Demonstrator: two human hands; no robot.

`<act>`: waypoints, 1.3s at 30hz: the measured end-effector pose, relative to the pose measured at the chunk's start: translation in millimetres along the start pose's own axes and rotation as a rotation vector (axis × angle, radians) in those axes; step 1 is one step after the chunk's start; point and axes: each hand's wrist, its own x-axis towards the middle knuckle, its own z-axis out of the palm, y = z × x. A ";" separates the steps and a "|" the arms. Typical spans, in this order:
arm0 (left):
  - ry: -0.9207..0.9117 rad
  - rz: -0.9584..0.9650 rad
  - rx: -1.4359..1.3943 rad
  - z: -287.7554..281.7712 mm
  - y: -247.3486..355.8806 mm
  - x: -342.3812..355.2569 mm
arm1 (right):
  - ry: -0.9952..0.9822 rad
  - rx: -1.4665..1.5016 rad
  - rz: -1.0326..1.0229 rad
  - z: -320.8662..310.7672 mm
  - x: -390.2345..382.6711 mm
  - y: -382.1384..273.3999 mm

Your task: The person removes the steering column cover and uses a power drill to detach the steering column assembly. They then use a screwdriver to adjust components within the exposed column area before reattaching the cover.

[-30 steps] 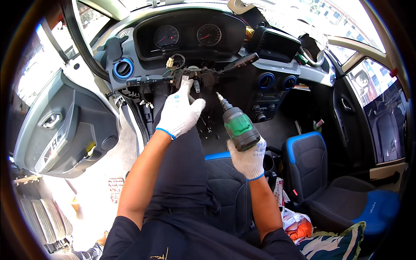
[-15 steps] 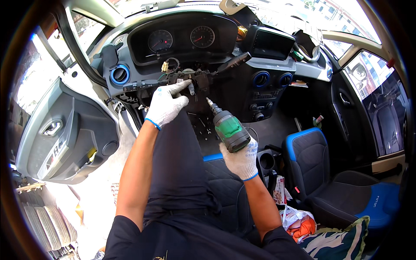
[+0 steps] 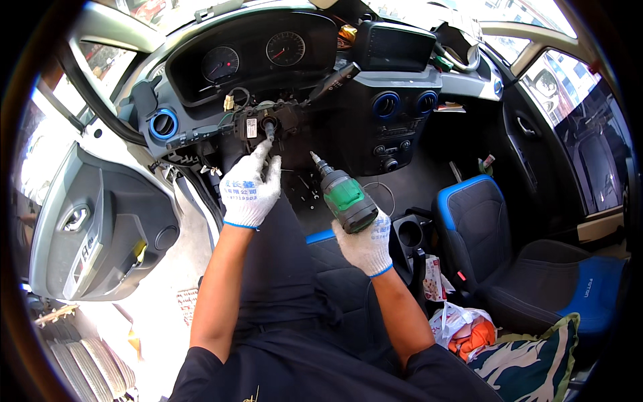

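Observation:
The steering column [image 3: 280, 119] shows bare, with its shaft [image 3: 269, 127] pointing toward me and no wheel on it. My left hand [image 3: 252, 190], in a white knit glove with a blue cuff, is just below the shaft, index finger stretched up to its end and thumb apart. Whether the fingertip touches the shaft I cannot tell. My right hand [image 3: 367, 245], gloved alike, is closed round the grip of a green and black cordless driver [image 3: 347, 198]. The driver's bit points up and left, clear of the column. A stalk [image 3: 333, 82] sticks out on the column's right, another stalk [image 3: 195, 137] on its left.
Behind the column is the instrument cluster [image 3: 251, 57]; a screen [image 3: 395, 47] stands right of it. Loose tools [image 3: 309, 187] lie on the dark floor. The cup holder [image 3: 410, 234] and passenger seat [image 3: 473, 208] are to my right, the open door [image 3: 100, 228] to my left.
My left hand has come down and back from the top of the column to below the shaft's end. The view has shifted a little; the driver stays in my right hand.

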 end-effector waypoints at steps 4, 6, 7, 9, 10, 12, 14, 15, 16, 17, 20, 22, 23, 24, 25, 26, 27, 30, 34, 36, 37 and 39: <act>-0.126 -0.200 0.046 9.0 11.6 14.4 | 0.057 0.070 0.010 -1.8 -5.1 1.2; -0.116 -0.243 0.064 15.2 20.2 17.3 | 0.078 0.086 0.013 -2.7 -9.0 3.4; -0.085 -0.234 0.087 22.7 20.2 14.3 | 0.074 0.082 0.037 -2.7 -11.1 3.2; -0.077 -0.250 0.164 34.1 24.0 14.3 | 0.008 0.062 0.073 -3.3 -17.2 10.6; -0.056 -0.296 0.097 37.8 25.2 16.2 | -0.027 0.051 0.090 -4.3 -19.9 13.5; -0.015 -0.388 -0.039 43.7 25.3 19.9 | -0.035 0.065 0.092 -4.2 -23.4 15.8; 0.099 -0.486 -0.348 59.3 22.9 17.0 | -0.031 0.065 0.088 -2.0 -25.9 18.2; 0.170 -0.542 -0.526 71.0 9.6 12.2 | -0.043 0.097 0.103 -0.1 -26.2 15.5; 0.237 -0.593 -0.710 74.9 8.3 15.7 | -0.035 0.103 0.100 1.3 -24.8 13.8; 0.283 -0.644 -0.773 80.1 9.1 16.9 | -0.028 0.111 0.097 3.2 -23.5 11.5; 0.290 -0.720 -0.703 78.7 27.3 28.2 | -0.017 0.115 0.099 5.4 -27.0 10.9; 0.296 -0.780 -0.753 74.9 43.9 29.2 | -0.005 0.123 0.089 6.5 -26.8 11.7; 0.303 -0.796 -0.755 75.5 48.6 27.4 | 0.005 0.127 0.086 6.7 -28.5 11.8; 0.312 -0.811 -0.758 74.1 50.5 27.1 | 0.016 0.132 0.080 7.0 -29.2 11.3; 0.294 -0.770 -0.617 73.1 52.0 25.4 | -0.003 0.108 0.076 7.3 -30.1 11.5; 0.249 -0.720 -0.452 71.4 55.2 20.3 | -0.021 0.082 0.073 7.5 -31.3 12.3; 0.264 -0.643 -0.363 73.8 51.3 12.2 | -0.038 0.057 0.070 7.1 -32.1 13.3; 0.281 -0.514 -0.240 68.3 27.2 -9.2 | -0.032 0.099 0.114 3.7 -32.9 12.9; 0.334 -0.426 -0.226 64.2 3.7 -5.3 | -0.021 0.097 0.118 4.8 -33.7 14.7; 0.293 -0.373 -0.212 57.7 10.3 -0.8 | -0.017 0.092 0.124 4.0 -33.6 11.1; 0.265 -0.365 -0.183 55.7 12.0 3.0 | -0.008 0.100 0.116 4.2 -33.6 11.3; 0.210 -0.347 -0.123 50.6 14.3 11.2 | 0.010 0.117 0.101 5.4 -33.8 11.3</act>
